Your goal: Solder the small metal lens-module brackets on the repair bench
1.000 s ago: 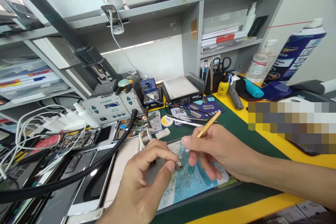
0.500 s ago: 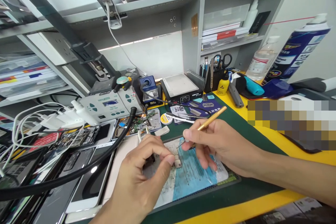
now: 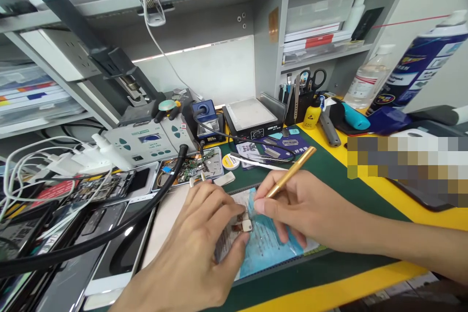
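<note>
A small white component with a copper-coloured flex part (image 3: pixel 247 225) lies on the blue and white sheet (image 3: pixel 261 253). Around its left side curves my left hand (image 3: pixel 204 239), thumb and index finger apart, with the fingertips at the part's edges; whether they press on it is hard to tell. My right hand (image 3: pixel 296 200) pinches a gold pen-like tool (image 3: pixel 291 173) just above the sheet, to the right of the component. The tool's tip is hidden behind my right fingers.
Behind the hands are a tray of circuit boards (image 3: pixel 215 163), a heating plate (image 3: pixel 250 114) and a soldering station (image 3: pixel 208 124). A thick black hose (image 3: pixel 146 219) arcs across phones (image 3: pixel 126 239) at the left. A yellow bottle (image 3: pixel 312 116) stands at the back right.
My left thumb and index finger have parted from their pinch, uncovering more of the component. My right hand still holds the gold tool, now more upright. The view has shifted slightly.
</note>
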Demonstrator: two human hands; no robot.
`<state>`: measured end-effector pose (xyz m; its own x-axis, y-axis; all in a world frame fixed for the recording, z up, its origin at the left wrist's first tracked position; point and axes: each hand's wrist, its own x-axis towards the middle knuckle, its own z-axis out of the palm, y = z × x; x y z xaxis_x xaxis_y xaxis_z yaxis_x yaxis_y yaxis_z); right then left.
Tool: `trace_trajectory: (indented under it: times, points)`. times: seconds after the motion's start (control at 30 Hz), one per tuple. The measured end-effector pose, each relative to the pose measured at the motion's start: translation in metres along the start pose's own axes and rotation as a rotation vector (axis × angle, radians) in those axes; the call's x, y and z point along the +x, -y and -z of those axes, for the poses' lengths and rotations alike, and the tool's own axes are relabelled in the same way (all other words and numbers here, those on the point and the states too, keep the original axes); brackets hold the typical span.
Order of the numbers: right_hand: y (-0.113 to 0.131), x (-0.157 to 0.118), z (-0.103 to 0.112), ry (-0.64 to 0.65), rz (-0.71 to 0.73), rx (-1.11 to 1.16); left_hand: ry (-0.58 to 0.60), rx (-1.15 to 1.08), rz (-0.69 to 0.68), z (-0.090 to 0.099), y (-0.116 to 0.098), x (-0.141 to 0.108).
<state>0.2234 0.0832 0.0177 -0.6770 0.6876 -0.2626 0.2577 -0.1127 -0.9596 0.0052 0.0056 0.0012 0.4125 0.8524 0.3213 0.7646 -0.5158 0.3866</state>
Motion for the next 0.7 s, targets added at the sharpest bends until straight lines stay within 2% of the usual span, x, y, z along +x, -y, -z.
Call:
trace_trajectory:
  times: [0.33,0.7]
  points:
    - [-0.0072,-0.0028,-0.0024,0.028,0.154,-0.173,-0.03,-0.052,-0.012,-0.0034,-0.0025,-0.0029]
    - [-0.0085,-0.0055,-0.0046,-0.026,0.202,-0.359,-0.021,-0.073,-0.014,-0.0039,-0.0032,-0.0031]
